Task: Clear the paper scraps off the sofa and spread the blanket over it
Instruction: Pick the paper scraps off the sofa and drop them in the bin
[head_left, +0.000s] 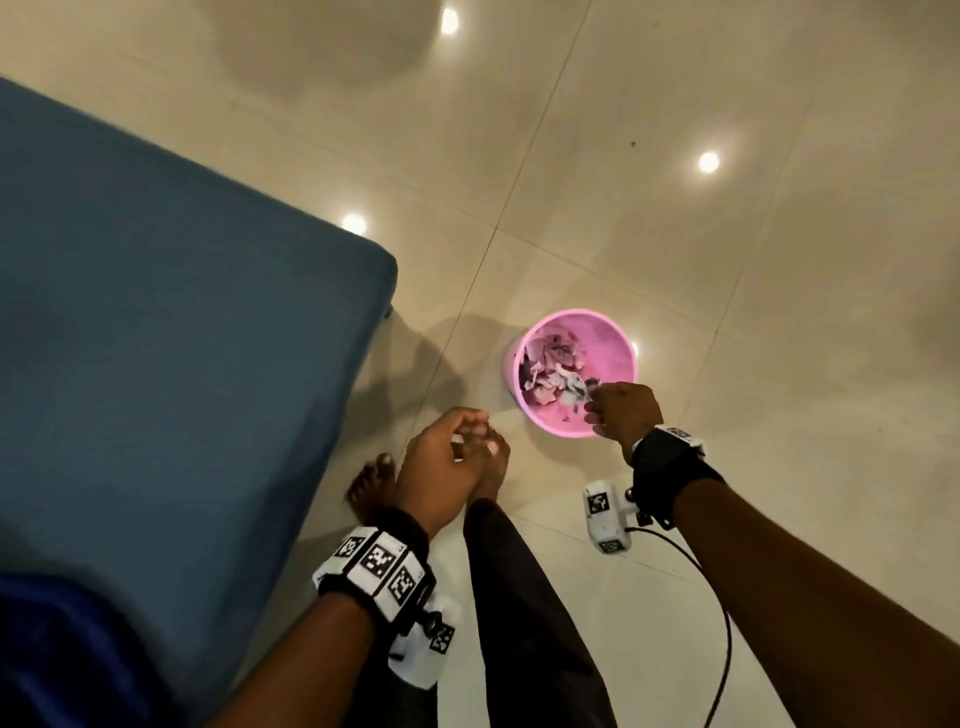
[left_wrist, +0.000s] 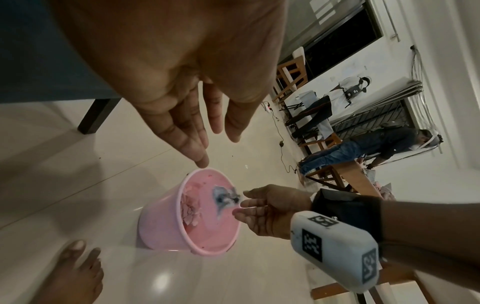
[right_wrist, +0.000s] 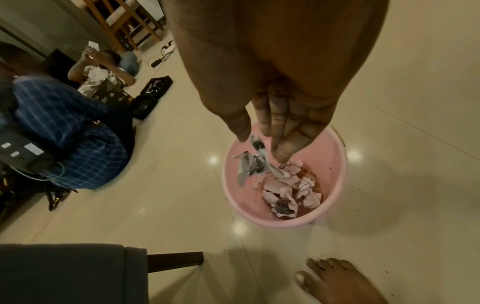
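Head view: your right hand (head_left: 621, 410) hangs over the 5 o'clock rim of the pink bin (head_left: 574, 317), which stands on the floor w/ a heap of paper scraps (head_left: 550, 371) inside. That spot makes sense: anything let go drops straight in, not on the tiles. Your left hand (head_left: 449, 457) waits at about 9 o'clock from the bin, fingers loosely curled, nothing in it that I can see. The sofa (head_left: 171, 322) fills the left side; the part in frame shows no scraps. No blanket in view, so that half isn't started, I'd judge.

Left wrist view: left grip is released, fingers (left_wrist: 193, 144) straight and spread, pointing at the bin (left_wrist: 161, 230). Right hand (left_wrist: 270, 209) sits at the rim's 3 o'clock w/ a printed scrap (left_wrist: 226, 196) just off its fingertips.

Right wrist view: right fingers (right_wrist: 283, 131) point down into the bin (right_wrist: 335, 156), bunched but loosening. The grey printed scrap (right_wrist: 253, 162) is at the tips; can't tell if it's still pinched or already falling, prob. mid-drop. Older scraps (right_wrist: 288, 191) lie at the bottom.
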